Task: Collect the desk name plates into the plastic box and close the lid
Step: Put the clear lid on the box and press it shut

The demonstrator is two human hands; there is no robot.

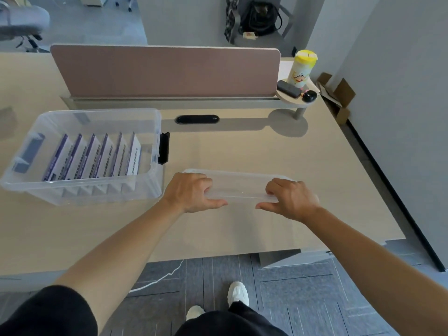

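- Here we are at the pale wooden desk [266, 146], looking down over both bare arms.
- The clear plastic box [82, 190] sits on the left part of the desk, open on top, with a black latch [164, 148] hanging on its right end.
- Inside it the desk name plates [94, 157] stand in a neat row, six that we can count, purple and white faces leaning the same way.
- To the right of the box, on the desk, we have the transparent lid [238, 184], and both hands are on it.
- The left hand [191, 191] clamps the lid's left end: fingers curled over the top, thumb stretched along the near edge.
- The right hand [292, 198] mirrors it on the right end, fingers folded down onto the lid, thumb pointing inward along the near edge.
- Whether the lid is flat on the desk or lifted off it, we cannot tell.
- Between lid and box there is only a strip of bare desk; the black latch is the nearest thing sticking out on that side.
- At the back a pinkish divider screen [164, 71] runs along the desk edge, with a black oval cable port [197, 119] just in front of it.
- Far right corner: a small round shelf [288, 99] carrying a yellow-lidded cartoon canister [301, 67], a dark case [288, 89] and a small black round object [309, 96], all well apart from the hands.
- Down below, grey carpet [315, 299] and a white shoe [238, 294].
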